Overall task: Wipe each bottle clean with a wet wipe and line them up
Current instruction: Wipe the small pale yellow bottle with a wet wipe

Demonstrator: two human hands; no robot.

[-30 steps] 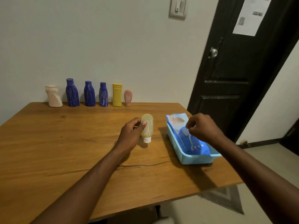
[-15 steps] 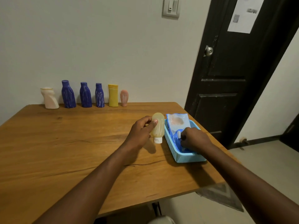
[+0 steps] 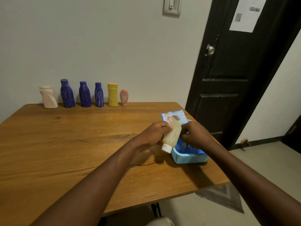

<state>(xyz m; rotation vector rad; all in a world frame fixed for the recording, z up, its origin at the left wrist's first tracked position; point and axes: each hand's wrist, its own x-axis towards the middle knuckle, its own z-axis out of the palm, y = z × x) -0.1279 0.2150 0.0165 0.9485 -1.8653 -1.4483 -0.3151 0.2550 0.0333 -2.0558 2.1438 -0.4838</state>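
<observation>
My left hand (image 3: 153, 134) grips a pale yellow translucent bottle (image 3: 171, 134), tilted with its white cap pointing down, just above the left rim of a light blue basket (image 3: 189, 158). My right hand (image 3: 195, 136) hovers over the basket with curled fingers against the bottle's right side; nothing shows in them. A wet wipe pack (image 3: 174, 117) leans out of the basket's far end. Along the wall stand a cream bottle (image 3: 48, 99), three dark blue bottles (image 3: 85, 94), a yellow bottle (image 3: 112, 95) and a small pink bottle (image 3: 124, 97).
The wooden table (image 3: 65, 144) ends just right of the basket and close to my body. A black door (image 3: 228, 79) stands beyond the right edge. A grey mat (image 3: 223, 198) lies on the floor below.
My left hand has carried the bottle right, up to the basket, and tilted it. My right hand has come up out of the basket to the bottle's side.
</observation>
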